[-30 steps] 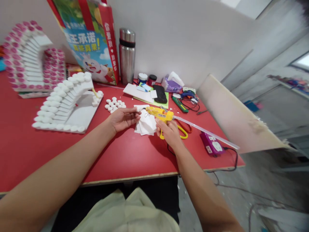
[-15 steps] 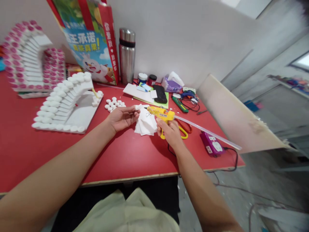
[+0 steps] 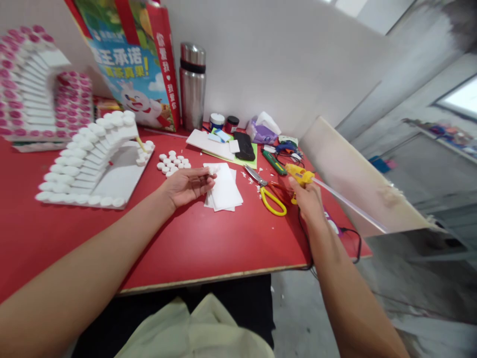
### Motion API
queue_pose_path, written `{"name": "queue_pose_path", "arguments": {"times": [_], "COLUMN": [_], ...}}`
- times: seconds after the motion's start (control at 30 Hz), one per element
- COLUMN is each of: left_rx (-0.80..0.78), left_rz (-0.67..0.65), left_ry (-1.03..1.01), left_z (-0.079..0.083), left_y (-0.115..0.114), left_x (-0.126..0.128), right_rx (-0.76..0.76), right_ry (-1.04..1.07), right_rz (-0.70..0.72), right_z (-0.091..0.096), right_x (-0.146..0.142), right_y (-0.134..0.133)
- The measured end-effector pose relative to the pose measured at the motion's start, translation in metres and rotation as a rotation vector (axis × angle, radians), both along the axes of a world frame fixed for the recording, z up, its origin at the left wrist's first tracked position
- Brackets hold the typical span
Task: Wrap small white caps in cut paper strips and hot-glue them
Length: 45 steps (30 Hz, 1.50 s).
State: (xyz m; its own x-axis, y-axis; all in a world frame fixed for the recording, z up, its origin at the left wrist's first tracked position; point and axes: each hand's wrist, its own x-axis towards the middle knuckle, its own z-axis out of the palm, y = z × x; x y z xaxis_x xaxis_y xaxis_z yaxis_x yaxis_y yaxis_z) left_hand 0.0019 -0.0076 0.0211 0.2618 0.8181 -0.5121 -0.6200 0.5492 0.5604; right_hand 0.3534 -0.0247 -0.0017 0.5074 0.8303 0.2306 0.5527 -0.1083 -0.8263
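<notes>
My left hand [image 3: 188,188] pinches a small white piece [image 3: 213,170] between thumb and fingertips, over the upper left of a stack of white paper sheets [image 3: 226,191]. In my right hand [image 3: 310,200] is a yellow glue gun [image 3: 298,173], with a long clear glue stick [image 3: 350,206] jutting from its back. Scissors [image 3: 274,203] with one yellow and one red handle lie between the paper and the glue gun. Several white round discs [image 3: 172,162] sit just beyond my left hand. To the left stands a white stair-shaped model [image 3: 122,181] edged with similar discs.
A pink-and-white stair model [image 3: 74,107], a printed bag [image 3: 130,74] and a steel flask [image 3: 193,94] stand at the back. A green cutter [image 3: 275,162], tissue pack [image 3: 264,128] and black pouch [image 3: 244,146] lie further right. A purple power socket [image 3: 335,223] is partly behind my right arm.
My right hand has carried the glue gun to the right, away from my left hand, uncovering the scissors. My left hand keeps its pinch on the white piece over the paper.
</notes>
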Motion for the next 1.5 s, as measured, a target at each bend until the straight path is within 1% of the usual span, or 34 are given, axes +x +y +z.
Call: {"name": "queue_pose_path", "arguments": {"times": [0.1, 0.17, 0.33, 0.43, 0.53, 0.7, 0.8, 0.9, 1.03, 1.13, 1.2, 1.3, 1.4, 1.5], "left_rx": [0.031, 0.044, 0.069, 0.068, 0.064, 0.079, 0.08, 0.072, 0.073, 0.073, 0.071, 0.075, 0.082, 0.082], "left_rz": [-0.014, -0.027, -0.06, -0.073, -0.085, -0.075, -0.083, -0.087, -0.089, -0.081, -0.078, -0.082, -0.09, -0.095], "left_ry": [0.021, 0.032, 0.042, 0.054, 0.058, 0.06, 0.065, 0.071, 0.08, 0.089, 0.088, 0.072, 0.069, 0.074], "left_z": [-0.004, -0.005, -0.003, -0.001, 0.0, -0.003, -0.003, -0.001, 0.0, 0.0, -0.001, -0.003, -0.004, -0.003], "left_y": [0.0, 0.0, -0.002, -0.003, -0.003, -0.002, -0.003, -0.004, -0.005, -0.004, -0.003, -0.003, -0.003, -0.003], "left_x": [-0.001, -0.001, 0.0, 0.002, 0.002, 0.002, 0.003, 0.004, 0.003, 0.003, 0.003, 0.003, 0.004, 0.004], "right_rx": [0.003, -0.021, -0.057, -0.093, -0.136, -0.141, -0.15, -0.162, -0.126, -0.106, -0.093, -0.086, -0.134, -0.171], "right_ry": [-0.089, -0.117, -0.206, -0.225, -0.252, -0.361, -0.356, -0.341, -0.297, -0.274, -0.257, -0.305, -0.35, -0.407], "right_rz": [-0.024, -0.054, -0.075, -0.068, -0.065, -0.057, -0.05, -0.016, 0.05, 0.104, 0.104, 0.052, 0.01, -0.006], "right_z": [-0.008, -0.011, -0.016, -0.016, -0.012, -0.007, -0.008, -0.009, -0.012, -0.012, -0.011, -0.01, -0.011, -0.011], "right_x": [0.007, 0.009, 0.022, 0.025, 0.022, 0.015, 0.007, -0.008, -0.035, -0.045, -0.041, -0.02, 0.002, 0.011], "right_y": [0.002, 0.002, 0.0, -0.002, -0.007, -0.019, -0.026, -0.03, -0.028, -0.02, -0.017, -0.018, -0.024, -0.027]}}
